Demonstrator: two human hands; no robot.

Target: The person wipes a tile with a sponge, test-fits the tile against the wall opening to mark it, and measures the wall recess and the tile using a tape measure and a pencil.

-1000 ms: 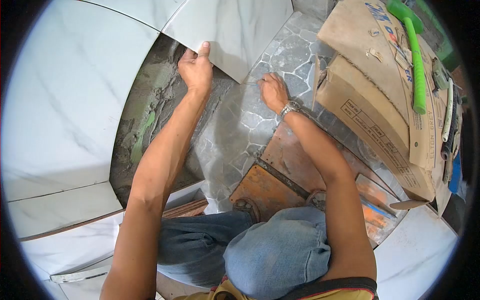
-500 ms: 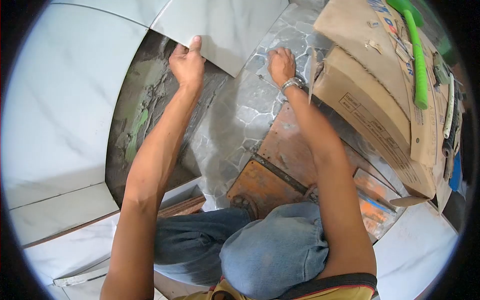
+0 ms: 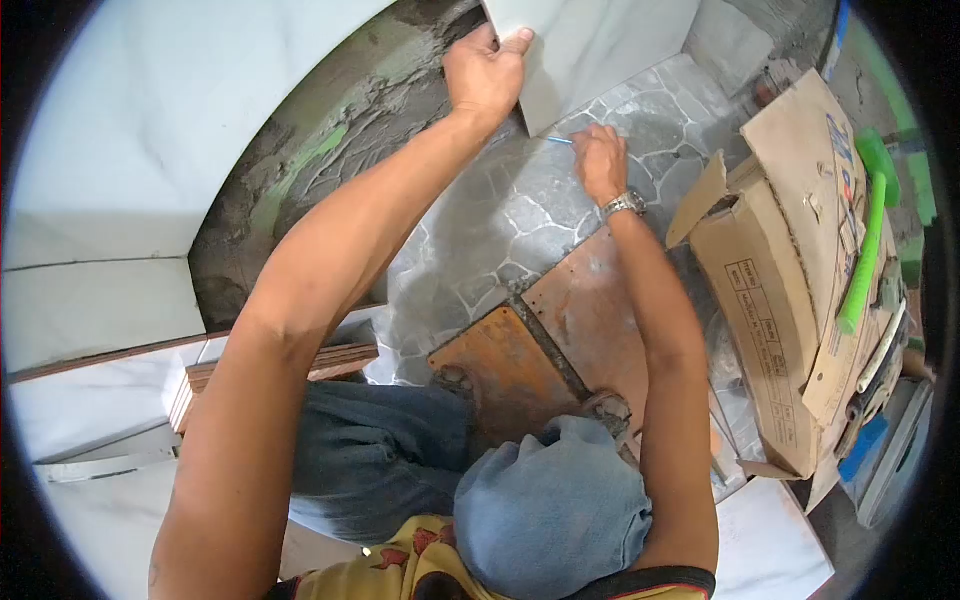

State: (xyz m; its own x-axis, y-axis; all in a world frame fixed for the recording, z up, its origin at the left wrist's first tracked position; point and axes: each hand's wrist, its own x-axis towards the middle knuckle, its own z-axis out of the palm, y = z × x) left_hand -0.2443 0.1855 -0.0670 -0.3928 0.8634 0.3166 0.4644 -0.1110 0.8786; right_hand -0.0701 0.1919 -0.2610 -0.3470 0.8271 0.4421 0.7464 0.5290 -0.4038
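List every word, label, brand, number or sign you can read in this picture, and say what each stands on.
"ITEM NO": small, in the printed grid on the side of the cardboard box.
The rest of that side's print: too small to read surely.
Blue and red lettering on the box's upper face: too slanted and blurred to read whole.

At top center, a smooth white tile [image 3: 600,50] with grey veining shows a soft sheen near rough, ridged grey mortar [image 3: 365,105] at upper left. Matt stone-patterned flooring [image 3: 540,185] spans the middle, above scuffed, orange-stained panels [image 3: 508,358]. At right, a smooth, plastic-looking green mallet [image 3: 869,240] tops dull brown cardboard [image 3: 745,310]; a shiny metal watch [image 3: 627,203] sits right of center, faded denim trousers [image 3: 550,510] below.
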